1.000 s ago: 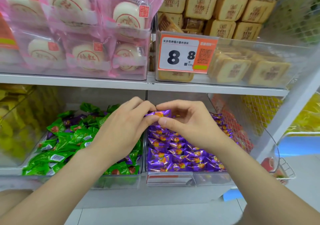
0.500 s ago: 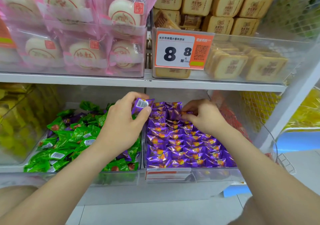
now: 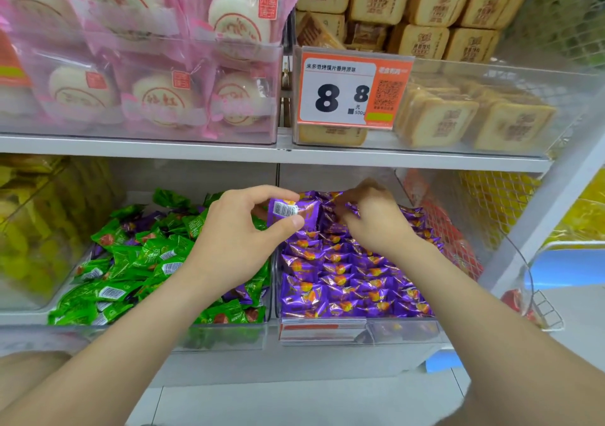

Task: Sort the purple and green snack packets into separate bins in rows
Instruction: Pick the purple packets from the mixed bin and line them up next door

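Two clear bins sit side by side on the lower shelf. The left bin [image 3: 226,339] holds a loose heap of green packets [image 3: 131,262] with a few purple ones mixed in. The right bin [image 3: 402,330] holds purple packets [image 3: 347,281] laid in rows. My left hand [image 3: 239,239] pinches one purple packet [image 3: 288,211], barcode side up, above the divide between the bins. My right hand [image 3: 376,219] reaches to the back rows of the right bin, its fingertips curled round a purple packet there.
The upper shelf [image 3: 262,152] hangs low over the bins, carrying pink bun packs [image 3: 157,91], tan cake packs [image 3: 458,114] and a price tag [image 3: 347,88]. A yellow-snack bin [image 3: 36,229] stands left; a red mesh-fronted bin [image 3: 458,229] stands right.
Both hands met on one purple packet a second ago. They have since parted: my right hand went to the back of the purple bin, while my left hand stays up, pinching a purple packet.
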